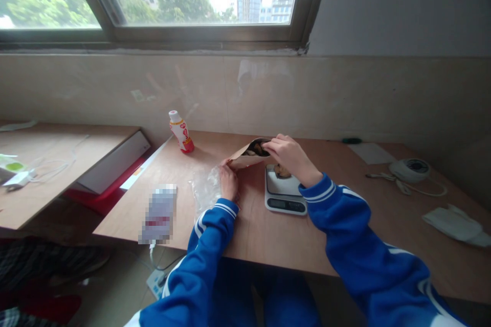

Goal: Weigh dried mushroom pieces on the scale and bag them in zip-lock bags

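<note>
My left hand (229, 182) is closed on the lower end of a brown paper bag (241, 160), which lies tilted with its mouth toward the right. Dark brown dried pieces (256, 150) show inside the opening. At that mouth, my right hand (289, 154) has its fingers pinched together; whether they grip a piece or the bag's edge is hidden. Below my right hand, a white kitchen scale (271, 202) stands on the table, with a brown dried piece (283, 170) on its plate. A clear plastic bag (204, 189) lies beside my left hand.
A red and white drink bottle (180, 133) stands at the back left of the table (249, 235). A phone (159, 214) with a charging cable lies front left. To the right are a white corded device (410, 170), a paper sheet (371, 154) and a white packet (456, 224).
</note>
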`<act>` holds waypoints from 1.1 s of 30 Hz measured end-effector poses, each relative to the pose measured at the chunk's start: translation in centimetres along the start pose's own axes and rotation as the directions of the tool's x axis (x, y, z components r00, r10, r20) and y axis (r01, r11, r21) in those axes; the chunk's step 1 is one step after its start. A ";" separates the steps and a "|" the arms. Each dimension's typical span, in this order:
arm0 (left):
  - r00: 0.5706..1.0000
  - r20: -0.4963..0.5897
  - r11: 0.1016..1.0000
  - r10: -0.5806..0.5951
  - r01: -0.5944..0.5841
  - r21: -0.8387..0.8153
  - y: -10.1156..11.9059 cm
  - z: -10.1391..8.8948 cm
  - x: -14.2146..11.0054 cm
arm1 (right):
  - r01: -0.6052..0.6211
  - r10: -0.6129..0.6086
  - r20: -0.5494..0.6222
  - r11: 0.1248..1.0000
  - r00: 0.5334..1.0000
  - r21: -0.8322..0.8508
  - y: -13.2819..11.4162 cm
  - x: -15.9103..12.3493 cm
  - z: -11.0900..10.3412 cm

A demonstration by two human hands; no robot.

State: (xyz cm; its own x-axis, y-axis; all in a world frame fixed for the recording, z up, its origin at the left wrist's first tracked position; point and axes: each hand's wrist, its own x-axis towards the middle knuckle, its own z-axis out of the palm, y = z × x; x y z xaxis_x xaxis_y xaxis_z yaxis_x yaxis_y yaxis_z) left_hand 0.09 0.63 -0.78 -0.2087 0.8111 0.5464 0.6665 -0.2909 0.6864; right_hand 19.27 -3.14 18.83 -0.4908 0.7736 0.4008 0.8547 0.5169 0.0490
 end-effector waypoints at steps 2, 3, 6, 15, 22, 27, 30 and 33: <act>1.000 0.004 1.000 0.016 -0.016 0.016 0.1 0.0 0.0 | 0.003 -0.001 0.076 1.000 0.997 -0.018 -0.8 0.0 -0.1; 0.999 0.007 0.999 0.032 -0.032 0.027 0.2 -0.1 0.0 | -0.018 0.021 0.099 0.999 0.995 -0.031 -1.2 0.1 0.0; 0.995 0.016 0.994 0.100 -0.100 0.051 0.8 -0.3 0.0 | -0.081 0.086 0.128 0.996 0.988 -0.046 -2.1 0.6 0.5; 0.982 0.027 0.983 0.185 -0.185 0.006 1.3 -0.6 0.0 | 0.004 0.023 0.240 0.994 0.971 -0.113 -3.6 1.3 2.6; 0.986 0.065 0.988 0.153 -0.154 0.018 1.1 -0.3 -0.2 | -0.059 0.088 0.194 0.987 0.977 -0.151 -5.2 0.5 3.5; 0.993 0.063 0.994 0.099 -0.101 0.028 1.0 -0.1 -0.1 | -0.025 0.057 0.228 0.990 0.972 -0.140 -5.6 0.4 3.9; 0.995 0.046 0.995 0.093 -0.094 0.015 0.8 0.1 -0.1 | -0.011 0.046 0.233 0.989 0.971 -0.150 -5.6 0.3 4.3; 0.995 0.037 0.995 0.095 -0.093 -0.035 0.6 0.2 -0.1 | -0.010 0.041 0.209 0.989 0.977 -0.147 -5.6 0.1 4.6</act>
State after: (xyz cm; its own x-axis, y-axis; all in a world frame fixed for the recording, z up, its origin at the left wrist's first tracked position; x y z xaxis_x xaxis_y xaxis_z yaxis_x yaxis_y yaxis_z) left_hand 0.68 0.48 -0.48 -0.1179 0.7983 0.5906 0.6575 -0.3830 0.6489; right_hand 13.66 -4.28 14.36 -0.4801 0.8534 0.2028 0.8750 0.4497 0.1791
